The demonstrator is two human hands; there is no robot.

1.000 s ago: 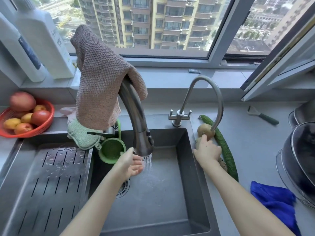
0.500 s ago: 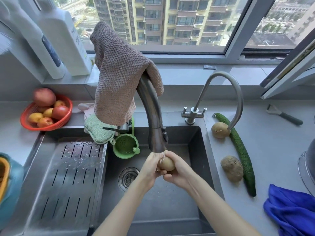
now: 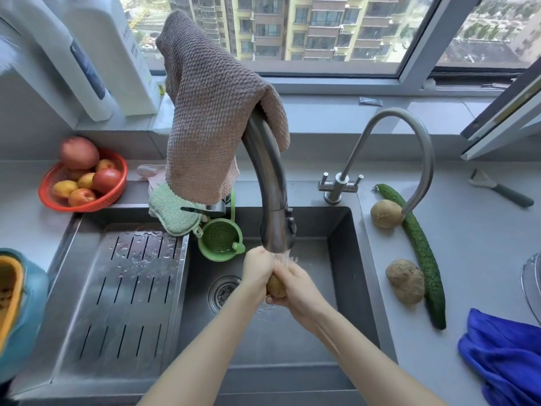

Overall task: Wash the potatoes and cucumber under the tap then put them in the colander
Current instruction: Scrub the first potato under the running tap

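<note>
Landmark: the sink (image 3: 345, 288), dark steel basin set in the grey worktop (image 3: 483, 244).

Above the basin's middle we see the main tap (image 3: 275, 206) running, water spraying from its head. Directly under the spout, both hands meet around one potato (image 3: 275, 287). Left hand (image 3: 259, 271) wraps it from the left, fingers curled tight over the top. Right hand (image 3: 298, 291) cups it from the right and below, fingers closed on it too. Only the lower end of this potato shows between the palms. Water strikes the hands and the potato.

Right of the sink, on the worktop: a second potato (image 3: 386, 213) near the back corner, just beside the tip of a smaller curved tap (image 3: 409, 136). A third potato (image 3: 405, 281) lies nearer us. The cucumber (image 3: 421, 250) runs lengthwise just right of both potatoes, touching or nearly touching each; we cannot tell which. Further right, a blue cloth (image 3: 506, 361) at the near edge and a peeler (image 3: 500, 190) towards the back.

Inside the sink, back left, hangs a small green strainer (image 3: 221, 241). A brown towel (image 3: 210, 112) drapes over the main tap's neck. Left of the sink, a wet slotted draining tray (image 3: 126, 288); behind that, a red basket of fruit (image 3: 85, 183).

At the far right edge we note a metal rim (image 3: 531, 285), too cut off to identify.
</note>
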